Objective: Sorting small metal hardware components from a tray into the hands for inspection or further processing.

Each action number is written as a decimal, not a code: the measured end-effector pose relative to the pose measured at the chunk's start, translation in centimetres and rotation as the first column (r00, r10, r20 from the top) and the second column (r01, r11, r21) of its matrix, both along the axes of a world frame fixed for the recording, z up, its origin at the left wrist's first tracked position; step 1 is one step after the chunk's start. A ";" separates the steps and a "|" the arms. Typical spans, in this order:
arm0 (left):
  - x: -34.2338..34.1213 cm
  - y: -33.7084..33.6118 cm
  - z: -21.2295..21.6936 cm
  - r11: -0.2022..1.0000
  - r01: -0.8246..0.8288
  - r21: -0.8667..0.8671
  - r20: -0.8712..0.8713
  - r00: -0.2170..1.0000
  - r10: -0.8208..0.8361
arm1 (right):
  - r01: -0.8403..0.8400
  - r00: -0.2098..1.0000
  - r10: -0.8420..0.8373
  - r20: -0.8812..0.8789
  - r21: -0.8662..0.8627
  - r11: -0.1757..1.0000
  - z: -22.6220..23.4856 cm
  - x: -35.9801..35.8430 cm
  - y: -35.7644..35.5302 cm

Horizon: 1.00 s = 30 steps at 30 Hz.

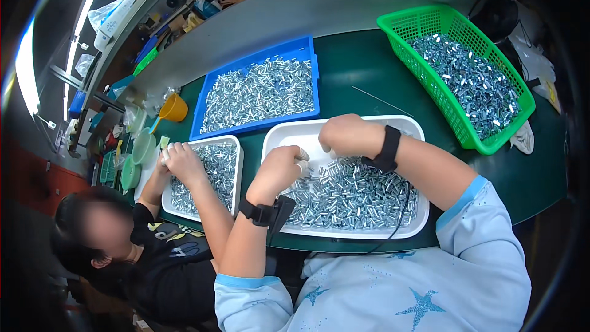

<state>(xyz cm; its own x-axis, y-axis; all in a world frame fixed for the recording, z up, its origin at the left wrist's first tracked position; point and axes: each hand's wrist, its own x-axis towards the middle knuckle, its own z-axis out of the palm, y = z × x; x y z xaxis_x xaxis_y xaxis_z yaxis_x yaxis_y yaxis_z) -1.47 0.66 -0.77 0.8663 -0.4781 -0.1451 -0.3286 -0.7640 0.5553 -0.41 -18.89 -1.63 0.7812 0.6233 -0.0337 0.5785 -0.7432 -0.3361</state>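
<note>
A white plastic tray (419, 221) lies in front of me, filled over much of its floor with small shiny metal cylinders (350, 200). My left hand (281, 171) is over the tray's left side, its fingers curled together, with white covers on some fingertips. Beyond the pile, my right hand (350, 136) is bent down over the tray's far part, its fingers curled and mostly turned from view. Whatever either hand pinches is too small or hidden to make out. A black band is on each wrist, and a dark cable crosses the pile below the right one.
A blue tray (316, 80) of similar metal pieces stands beyond. At right is a green basket (464, 138) of shiny parts. A thin rod (381, 100) lies between them. On the left, a co-worker's hands (182, 163) are over a smaller white tray (236, 172), near an orange scoop (174, 108).
</note>
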 end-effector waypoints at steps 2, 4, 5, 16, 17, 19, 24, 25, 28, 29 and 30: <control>-0.2 -0.5 -0.8 0.999 -0.010 0.043 -0.002 1.000 0.010 | 0.078 0.996 -0.073 0.042 -0.139 0.987 -0.6 -0.7 1.5; -0.4 -1.0 -1.4 0.992 -0.033 0.121 0.005 0.999 0.032 | 0.119 0.992 -0.108 0.063 -0.203 0.972 -1.4 -0.8 1.8; -0.5 -1.2 -1.6 0.992 -0.039 0.124 0.004 0.999 0.039 | 0.101 0.992 -0.087 0.092 -0.159 0.982 -1.9 -0.8 1.9; 1.3 0.2 -2.8 0.998 -0.058 -0.035 -0.047 0.997 0.056 | -0.039 0.999 0.033 0.023 0.303 0.952 -4.3 1.0 0.1; 1.3 0.1 -2.8 0.998 -0.056 -0.027 -0.048 0.997 0.055 | -0.028 0.997 0.008 0.074 0.270 0.962 -4.6 1.0 0.3; 1.2 -0.1 -3.0 0.997 -0.032 0.077 0.024 0.999 0.031 | -0.001 0.984 -0.036 0.177 0.206 0.979 -5.2 0.9 0.8; 1.3 0.5 -2.1 0.990 -0.073 0.119 -0.025 0.997 0.077 | 0.020 0.982 -0.056 0.180 0.198 0.980 -5.9 1.0 0.7; 1.1 0.8 -2.0 0.990 -0.073 0.125 -0.027 0.997 0.077 | 0.000 0.983 -0.038 0.182 0.204 0.979 -5.8 1.0 0.5; 0.2 1.6 -1.6 0.983 -0.173 -0.065 -0.021 0.985 0.172 | -0.040 0.983 0.000 0.183 0.217 0.975 -5.1 1.1 0.0; -0.3 1.6 -1.6 0.983 -0.175 -0.062 -0.024 0.984 0.174 | -0.015 0.989 -0.019 0.148 0.224 0.975 -4.8 1.1 0.0; -1.0 1.3 -1.2 0.981 -0.185 -0.058 -0.088 0.980 0.180 | 0.007 0.993 -0.034 0.114 0.228 0.974 -4.5 1.2 0.0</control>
